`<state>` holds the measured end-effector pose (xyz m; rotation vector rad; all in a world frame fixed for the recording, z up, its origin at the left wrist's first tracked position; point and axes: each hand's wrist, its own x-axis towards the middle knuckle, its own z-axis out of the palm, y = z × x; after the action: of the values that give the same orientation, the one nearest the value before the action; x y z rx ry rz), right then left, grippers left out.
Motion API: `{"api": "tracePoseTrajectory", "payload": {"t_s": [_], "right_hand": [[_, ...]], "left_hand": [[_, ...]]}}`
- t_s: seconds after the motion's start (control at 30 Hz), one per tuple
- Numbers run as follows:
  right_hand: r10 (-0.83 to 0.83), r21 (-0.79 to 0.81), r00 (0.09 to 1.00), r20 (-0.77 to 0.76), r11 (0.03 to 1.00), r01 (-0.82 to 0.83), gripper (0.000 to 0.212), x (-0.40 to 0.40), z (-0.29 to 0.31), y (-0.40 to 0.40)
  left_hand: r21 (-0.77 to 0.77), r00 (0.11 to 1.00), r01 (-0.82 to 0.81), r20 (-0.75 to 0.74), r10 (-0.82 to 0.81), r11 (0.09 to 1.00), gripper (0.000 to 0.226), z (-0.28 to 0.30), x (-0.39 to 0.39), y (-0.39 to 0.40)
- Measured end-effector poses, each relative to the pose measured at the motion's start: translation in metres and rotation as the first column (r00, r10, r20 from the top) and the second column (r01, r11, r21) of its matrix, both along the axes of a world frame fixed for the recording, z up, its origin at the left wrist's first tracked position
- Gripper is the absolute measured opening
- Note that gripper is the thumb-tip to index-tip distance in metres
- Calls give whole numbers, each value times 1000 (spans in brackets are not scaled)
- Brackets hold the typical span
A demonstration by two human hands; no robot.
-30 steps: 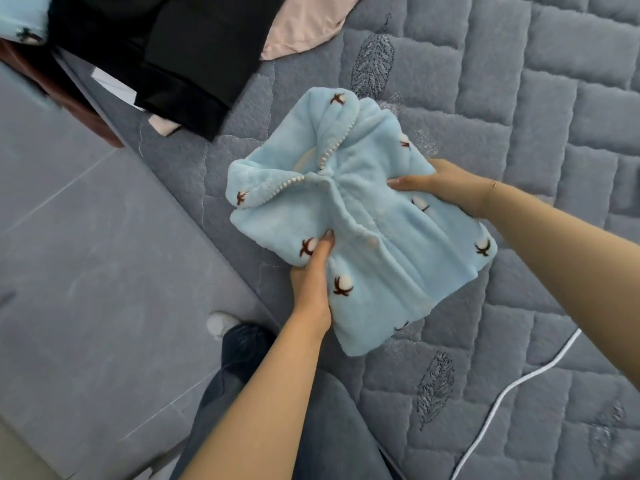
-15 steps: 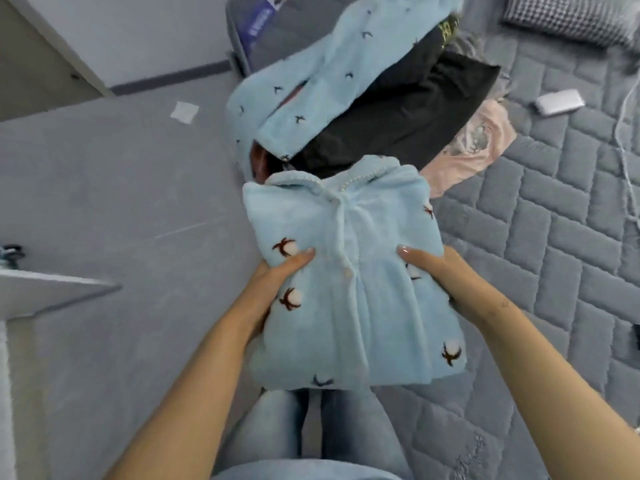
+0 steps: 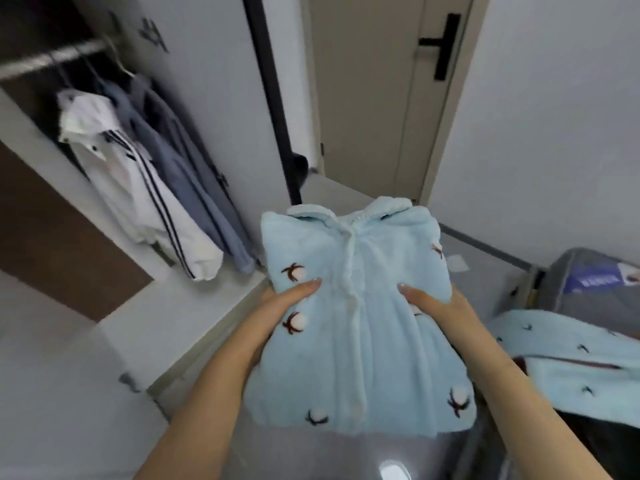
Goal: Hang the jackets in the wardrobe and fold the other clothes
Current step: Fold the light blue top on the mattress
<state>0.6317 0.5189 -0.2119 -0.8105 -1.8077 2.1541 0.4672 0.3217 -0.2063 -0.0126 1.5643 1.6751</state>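
Fleece, pale blue, folded: pyjama top (image 3: 360,327) carried flat in front of the body, clear of any surface, collar end away from the wearer.

Left hand (image 3: 277,317): grasping the left edge of the bundle, thumb laid on top, remaining fingers hidden beneath.

Right hand (image 3: 436,313): grasping the right edge likewise, thumb on top, fingers out of sight underneath.

To the right of the right hand, lower: matching blue garment (image 3: 568,355), spread loosely and not folded, lying over dark clothing (image 3: 588,427). Behind that, a grey storage bag (image 3: 588,282) with a blue label.

To the left of the left hand, further off: open wardrobe (image 3: 52,209) with a hanging rail (image 3: 52,58). On the rail, a white jacket with dark stripes (image 3: 135,188) and a blue-grey jacket (image 3: 194,188), hung side by side and touching. Detail blurred by head motion.

Straight beyond the hands, furthest: closed door (image 3: 377,91) with a black handle (image 3: 443,46).

Progress, judged from the layout:
- Hanging: two jackets on the rail; appears largely done. Further jackets in the pile cannot be ruled out.
- Folding: one top complete and in transit, destination not shown.
- Outstanding: blue garment and dark clothing at right, not yet folded.
- Overall: roughly midway.
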Motion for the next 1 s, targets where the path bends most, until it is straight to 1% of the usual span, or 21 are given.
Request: {"api": "tracePoseTrajectory", "payload": {"t_s": [0.07, 0.1, 0.17, 0.2, 0.23, 0.27, 0.3, 0.37, 0.43, 0.53, 0.6, 0.67, 0.7, 0.73, 0.8, 0.83, 0.87, 0.9, 0.93, 0.97, 1.0], "right_hand": [[147, 26, 989, -16, 989, -147, 48, -52, 30, -4], [212, 32, 977, -22, 977, -211, 45, -78, 44, -9], [349, 48, 936, -32, 936, -348, 26, -126, 70, -25], [404, 56, 914, -33, 914, -402, 19, -149, 82, -35], [452, 69, 892, -27, 891, -450, 16, -174, 96, -47], [495, 86, 869, -14, 866, -492, 19, -199, 109, -59], [533, 106, 846, -2, 841, -530, 26, -223, 122, -72], [603, 146, 798, 0, 789, -597, 34, -271, 150, -98], [650, 176, 760, -24, 751, -636, 34, -316, 179, -122], [715, 244, 697, -57, 687, -685, 42, -379, 224, -152], [733, 282, 673, -100, 669, -687, 45, -420, 259, -164], [746, 321, 654, -130, 655, -684, 48, -462, 298, -171], [746, 345, 652, -135, 653, -675, 52, -487, 318, -176], [738, 363, 660, -142, 659, -658, 57, -515, 338, -180], [708, 420, 690, -149, 677, -604, 59, -570, 375, -185], [729, 442, 669, -147, 653, -615, 54, -598, 390, -187], [761, 446, 632, -149, 622, -644, 53, -626, 403, -184], [759, 460, 637, -133, 617, -639, 55, -655, 415, -181], [737, 496, 668, -104, 620, -608, 58, -682, 426, -179], [710, 535, 697, -101, 630, -563, 63, -706, 436, -176], [710, 524, 696, -107, 635, -567, 70, -728, 439, -170]], "left_hand": [[37, 981, -189, -46, 191, 981, 57, 24, -23, -23], [47, 953, -288, -81, 291, 956, 64, 36, -36, -35], [38, 880, -455, -133, 456, 889, 80, 56, -58, -63], [44, 843, -517, -147, 517, 855, 81, 66, -70, -78], [68, 806, -568, -159, 571, 821, 75, 76, -82, -95], [90, 766, -611, -183, 617, 786, 67, 85, -95, -112], [103, 729, -647, -206, 652, 756, 66, 96, -109, -129], [115, 681, -686, -244, 690, 718, 90, 120, -140, -161], [137, 642, -707, -287, 711, 693, 108, 145, -175, -192], [200, 598, -707, -342, 725, 678, 117, 194, -233, -226], [246, 567, -689, -404, 718, 682, 116, 234, -275, -242], [320, 562, -626, -447, 696, 711, 110, 276, -315, -256], [356, 571, -574, -472, 672, 738, 103, 298, -335, -259], [367, 582, -528, -501, 641, 766, 92, 321, -353, -261], [339, 591, -489, -549, 591, 804, 55, 364, -390, -257], [331, 583, -453, -593, 556, 828, 36, 381, -408, -257], [313, 566, -440, -631, 530, 842, 30, 394, -426, -256], [287, 555, -430, -664, 501, 856, 36, 406, -447, -252], [288, 558, -439, -655, 509, 851, 41, 415, -469, -248], [319, 568, -461, -611, 551, 828, 46, 421, -491, -244], [345, 583, -446, -589, 560, 826, 48, 419, -513, -244]]}}
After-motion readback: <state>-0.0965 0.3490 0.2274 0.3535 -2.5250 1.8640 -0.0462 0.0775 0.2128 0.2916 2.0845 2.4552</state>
